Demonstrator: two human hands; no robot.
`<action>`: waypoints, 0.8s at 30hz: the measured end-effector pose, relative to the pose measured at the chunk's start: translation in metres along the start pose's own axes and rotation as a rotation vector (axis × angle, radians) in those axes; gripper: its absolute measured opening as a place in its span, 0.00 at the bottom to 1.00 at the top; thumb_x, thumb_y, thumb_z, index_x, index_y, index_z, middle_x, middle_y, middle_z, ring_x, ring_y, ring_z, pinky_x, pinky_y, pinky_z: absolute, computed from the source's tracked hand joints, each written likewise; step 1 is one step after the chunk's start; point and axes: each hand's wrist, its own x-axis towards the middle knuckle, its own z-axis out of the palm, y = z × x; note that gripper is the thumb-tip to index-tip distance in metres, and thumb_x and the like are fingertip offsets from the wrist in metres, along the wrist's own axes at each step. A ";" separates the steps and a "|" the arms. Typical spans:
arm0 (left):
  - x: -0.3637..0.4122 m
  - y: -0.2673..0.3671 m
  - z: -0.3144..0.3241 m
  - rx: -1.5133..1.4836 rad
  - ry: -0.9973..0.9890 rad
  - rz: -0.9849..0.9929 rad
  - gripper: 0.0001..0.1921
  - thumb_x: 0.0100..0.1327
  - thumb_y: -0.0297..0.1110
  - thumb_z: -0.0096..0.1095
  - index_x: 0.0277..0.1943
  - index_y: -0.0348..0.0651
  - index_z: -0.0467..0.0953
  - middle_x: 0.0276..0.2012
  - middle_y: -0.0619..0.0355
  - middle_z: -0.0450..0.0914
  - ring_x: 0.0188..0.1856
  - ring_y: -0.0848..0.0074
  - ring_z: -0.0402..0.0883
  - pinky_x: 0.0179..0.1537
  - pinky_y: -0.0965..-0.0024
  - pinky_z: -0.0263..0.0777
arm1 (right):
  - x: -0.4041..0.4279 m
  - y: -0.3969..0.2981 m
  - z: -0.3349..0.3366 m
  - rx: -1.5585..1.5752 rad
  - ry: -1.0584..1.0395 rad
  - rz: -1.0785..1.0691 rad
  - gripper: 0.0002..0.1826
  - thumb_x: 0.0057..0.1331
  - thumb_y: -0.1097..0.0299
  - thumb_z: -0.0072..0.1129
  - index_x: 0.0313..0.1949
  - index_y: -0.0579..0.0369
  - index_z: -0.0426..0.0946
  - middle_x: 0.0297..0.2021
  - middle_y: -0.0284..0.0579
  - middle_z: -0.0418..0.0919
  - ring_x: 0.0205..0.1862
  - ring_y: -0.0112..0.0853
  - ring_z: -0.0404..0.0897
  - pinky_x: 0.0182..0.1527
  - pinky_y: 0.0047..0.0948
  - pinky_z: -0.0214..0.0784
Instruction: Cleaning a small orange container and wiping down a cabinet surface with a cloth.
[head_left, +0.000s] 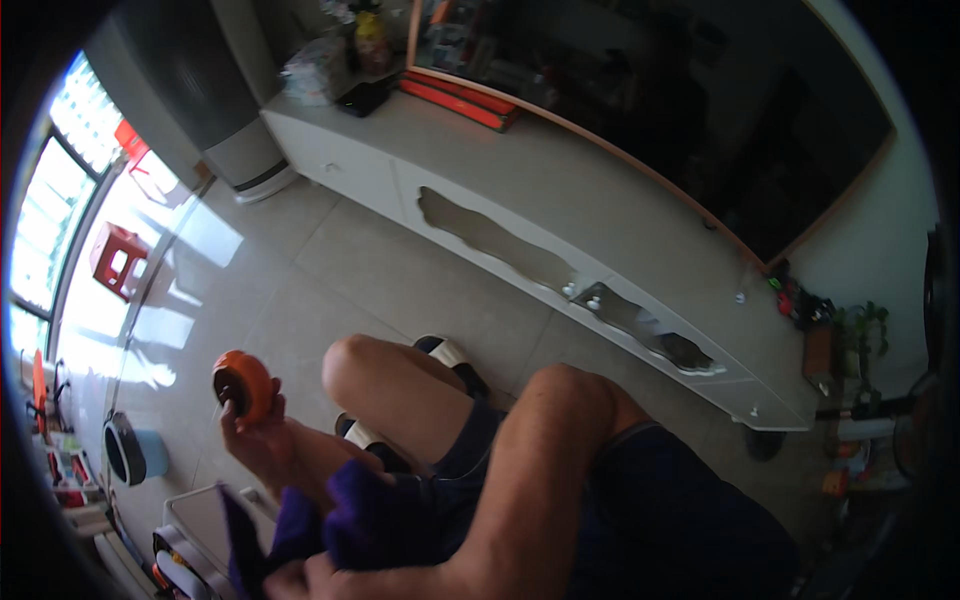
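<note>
My left hand (259, 442) is raised at the lower left, its fingers around a round orange object (257, 384) with a dark round hollow or face turned to the left. What that object is cannot be settled from here. At the bottom, my right hand (307, 579) grips a purple cloth (375, 510), which is bunched up and partly blurred. One narrow end of the cloth hangs towards the left. The cloth lies below the orange object and apart from it, close to my left forearm and my dark shorts (675, 510).
A light-topped stand or box (214, 517) is at the lower left, with a blue bin (152, 454) beyond it. Ahead runs a low white TV cabinet (480, 172) under a large television (660, 97). A red stool (118, 259) stands by the bright window.
</note>
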 end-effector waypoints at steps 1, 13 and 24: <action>0.000 0.003 -0.001 0.040 0.044 0.015 0.30 0.66 0.45 0.63 0.65 0.35 0.73 0.56 0.42 0.82 0.50 0.44 0.86 0.47 0.55 0.84 | 0.002 0.000 0.003 -0.006 0.015 -0.005 0.26 0.65 0.59 0.62 0.62 0.56 0.76 0.52 0.57 0.79 0.42 0.43 0.81 0.34 0.43 0.78; -0.013 0.007 0.005 -0.033 0.013 0.036 0.33 0.59 0.38 0.62 0.67 0.32 0.69 0.58 0.40 0.80 0.56 0.39 0.83 0.53 0.49 0.84 | -0.007 0.002 -0.003 -0.006 0.130 -0.279 0.17 0.64 0.62 0.64 0.51 0.50 0.80 0.47 0.50 0.79 0.43 0.43 0.81 0.34 0.34 0.77; -0.002 -0.003 0.003 -0.107 -0.093 0.006 0.36 0.57 0.39 0.60 0.69 0.34 0.68 0.58 0.38 0.80 0.53 0.34 0.84 0.50 0.42 0.83 | -0.010 0.004 0.001 0.001 0.131 -0.245 0.14 0.62 0.62 0.66 0.42 0.58 0.82 0.47 0.54 0.81 0.39 0.42 0.83 0.33 0.34 0.79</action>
